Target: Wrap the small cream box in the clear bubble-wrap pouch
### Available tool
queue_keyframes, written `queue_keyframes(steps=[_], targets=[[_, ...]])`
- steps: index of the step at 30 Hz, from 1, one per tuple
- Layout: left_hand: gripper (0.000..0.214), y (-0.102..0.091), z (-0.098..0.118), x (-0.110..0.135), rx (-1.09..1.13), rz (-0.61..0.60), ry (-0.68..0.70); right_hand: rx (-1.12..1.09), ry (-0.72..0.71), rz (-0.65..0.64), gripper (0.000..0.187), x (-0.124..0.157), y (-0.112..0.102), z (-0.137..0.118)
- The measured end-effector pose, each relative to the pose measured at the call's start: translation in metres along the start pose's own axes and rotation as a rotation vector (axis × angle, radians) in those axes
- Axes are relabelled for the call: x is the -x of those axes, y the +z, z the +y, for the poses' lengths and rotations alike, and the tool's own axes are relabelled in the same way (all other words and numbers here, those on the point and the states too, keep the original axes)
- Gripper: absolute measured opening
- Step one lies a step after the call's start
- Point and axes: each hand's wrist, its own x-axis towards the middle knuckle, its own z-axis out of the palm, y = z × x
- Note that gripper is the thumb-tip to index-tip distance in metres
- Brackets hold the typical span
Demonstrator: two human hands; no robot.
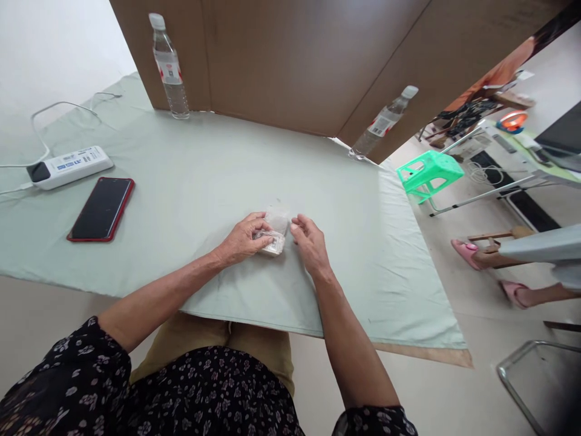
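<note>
A small box-like packet in clear, crinkled plastic (275,247) rests low over the middle of the cloth-covered table (218,163). My left hand (247,237) grips its left side, with the thumb along the near face and the fingers over the top. A loose flap of see-through wrap stands up behind the packet. Just right of it, my right hand (311,242) is loosely curled with nothing visible in it, a small gap from the plastic. What lies inside the wrap is too blurred to name.
A phone in a red case (102,209) and a white power strip (72,166) with cables lie at left. Two water bottles (170,72) (384,124) stand before a cardboard panel (281,60). At right are a green stool (431,172) and another person's feet in pink sandals (467,253).
</note>
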Motion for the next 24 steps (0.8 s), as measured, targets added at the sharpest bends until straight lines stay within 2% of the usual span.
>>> queue_keyframes(steps=[3, 5, 10, 12, 17, 20, 22, 24], targets=[[0.020, 0.000, 0.000, 0.000, 0.019, -0.005, 0.005, -0.059, 0.040, -0.045, 0.065, -0.010, 0.008, 0.007], [0.020, 0.000, 0.001, 0.000, 0.030, -0.005, 0.002, -0.112, 0.025, -0.087, 0.062, -0.012, 0.014, 0.006], [0.020, -0.001, 0.004, -0.002, 0.023, -0.002, -0.026, -0.238, -0.039, -0.174, 0.024, -0.003, 0.017, -0.007], [0.022, -0.001, 0.006, -0.002, 0.042, -0.016, -0.054, -0.225, -0.054, -0.202, 0.019, 0.002, 0.014, -0.013], [0.022, 0.000, 0.010, -0.002, 0.082, 0.005, -0.045, -0.161, -0.100, -0.253, 0.024, 0.012, 0.003, -0.020], [0.020, 0.003, 0.008, -0.001, 0.122, 0.011, -0.035, -0.113, -0.094, -0.346, 0.034, 0.017, -0.004, -0.020], [0.024, 0.005, 0.005, 0.000, 0.162, 0.023, -0.042, 0.004, -0.136, -0.393, 0.047, 0.021, -0.006, -0.018], [0.038, 0.007, 0.003, 0.000, 0.197, 0.045, -0.054, 0.160, -0.241, -0.357, 0.057, 0.024, -0.002, -0.016]])
